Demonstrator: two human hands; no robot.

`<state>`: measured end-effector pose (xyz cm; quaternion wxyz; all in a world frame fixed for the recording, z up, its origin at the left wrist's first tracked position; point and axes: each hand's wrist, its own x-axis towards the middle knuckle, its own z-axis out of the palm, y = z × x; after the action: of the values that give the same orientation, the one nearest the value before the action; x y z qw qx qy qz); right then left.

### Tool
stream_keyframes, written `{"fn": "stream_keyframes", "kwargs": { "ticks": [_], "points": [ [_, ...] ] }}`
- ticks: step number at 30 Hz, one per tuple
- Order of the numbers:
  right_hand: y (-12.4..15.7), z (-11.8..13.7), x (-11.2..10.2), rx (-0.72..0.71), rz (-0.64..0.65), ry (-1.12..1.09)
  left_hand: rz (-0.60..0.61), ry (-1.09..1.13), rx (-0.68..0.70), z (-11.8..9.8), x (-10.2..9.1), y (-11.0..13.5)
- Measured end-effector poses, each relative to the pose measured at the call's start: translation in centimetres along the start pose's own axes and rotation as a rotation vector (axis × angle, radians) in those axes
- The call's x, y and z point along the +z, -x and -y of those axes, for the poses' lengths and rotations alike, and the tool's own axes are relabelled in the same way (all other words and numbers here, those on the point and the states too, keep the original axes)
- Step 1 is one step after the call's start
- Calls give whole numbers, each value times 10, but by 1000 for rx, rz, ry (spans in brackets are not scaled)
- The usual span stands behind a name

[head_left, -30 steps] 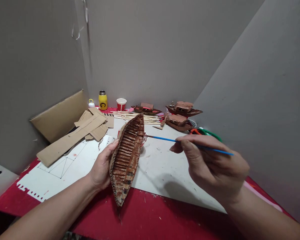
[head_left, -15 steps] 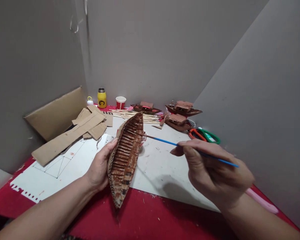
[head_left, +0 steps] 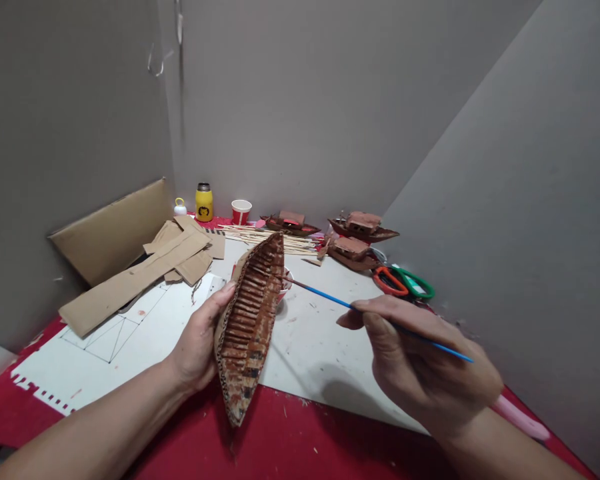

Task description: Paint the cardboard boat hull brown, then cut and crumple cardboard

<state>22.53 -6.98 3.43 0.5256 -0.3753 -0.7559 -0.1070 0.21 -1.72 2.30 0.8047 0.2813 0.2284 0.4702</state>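
My left hand [head_left: 199,343] grips a cardboard boat hull [head_left: 250,320] from its left side and holds it tilted above the red table [head_left: 290,447]. The hull's ribbed inside is painted patchy brown. My right hand [head_left: 425,370] pinches a thin blue paintbrush [head_left: 330,299]. The brush tip touches the hull's right edge near the bow. A small red and white cup [head_left: 283,288] sits just behind the hull, mostly hidden.
A white sheet [head_left: 310,340] covers the table's middle. Cardboard strips [head_left: 140,270] and a cardboard panel [head_left: 110,230] lie at the left. At the back stand a yellow jar [head_left: 205,202], a paper cup [head_left: 241,211], wooden sticks [head_left: 260,233] and finished brown boats [head_left: 360,237]. Scissors [head_left: 403,281] lie at the right.
The hull and both hands have stayed almost still. The brush tip has shifted slightly along the hull's right edge. The view has dipped a little.
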Motion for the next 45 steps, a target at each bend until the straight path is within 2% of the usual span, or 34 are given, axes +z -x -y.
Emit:
{"fn": "stream_keyframes", "kwargs": {
  "ticks": [5,7,11,13,19,21,26,32,36,40,45],
  "points": [
    [-1,-5,1,-27,-153,45,7,-6,-10,1,-1,0],
    [-2,-5,2,-13,-154,42,12,-4,-10,1,-1,1],
    [-1,-3,2,10,-36,-6,-13,5,-26,1,0,2],
    [-1,-2,2,18,-18,-27,-43,14,-44,0,1,1],
    [0,-3,3,41,-172,29,-62,47,-130,-3,5,2],
    [-1,-2,3,45,-148,31,-65,30,-165,-4,4,3],
    [-2,2,3,46,5,-48,-19,-17,-222,-5,1,3],
    [2,-3,0,51,-192,11,-6,20,-278,-5,-1,1],
    [-2,-6,1,52,-245,54,40,21,-287,-3,0,1],
    [-2,-5,1,56,-191,53,45,39,-235,-2,-1,1],
    [0,2,0,47,-29,-47,-18,48,-237,-3,-1,0]
  ]
}}
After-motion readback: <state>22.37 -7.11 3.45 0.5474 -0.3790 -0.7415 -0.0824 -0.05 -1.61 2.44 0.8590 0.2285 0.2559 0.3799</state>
